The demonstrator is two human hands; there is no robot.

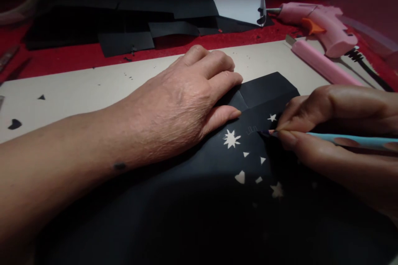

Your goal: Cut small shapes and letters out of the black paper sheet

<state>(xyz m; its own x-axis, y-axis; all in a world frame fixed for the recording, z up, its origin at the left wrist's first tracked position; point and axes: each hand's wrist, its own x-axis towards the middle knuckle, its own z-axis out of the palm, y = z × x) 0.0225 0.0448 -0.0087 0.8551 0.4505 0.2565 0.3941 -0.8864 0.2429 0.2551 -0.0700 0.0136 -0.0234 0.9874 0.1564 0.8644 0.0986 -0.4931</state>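
My right hand (329,124) pinches a light-blue pencil (351,140) with darker oval patches along its barrel. Its dark tip meets the black card (199,198), beside a faint pencilled outline (251,129). Resting on the card's upper part, my left hand (199,87) is palm down, with the thumb apart from the bent fingers. Cut-out shapes show pale in the card: a many-pointed star (231,139), a five-pointed star (272,117), small triangles, and a heart (240,177). A crease crosses the card near its far edge. The card's lower part is lost in shadow.
Under the card lies a cream board (74,95) with black scraps, one a heart (14,124). A pink glue gun (320,20) and a pink utility knife (323,62) lie at right. More black card (127,41) and a roll of tape (21,8) are behind, on red cloth (62,60).
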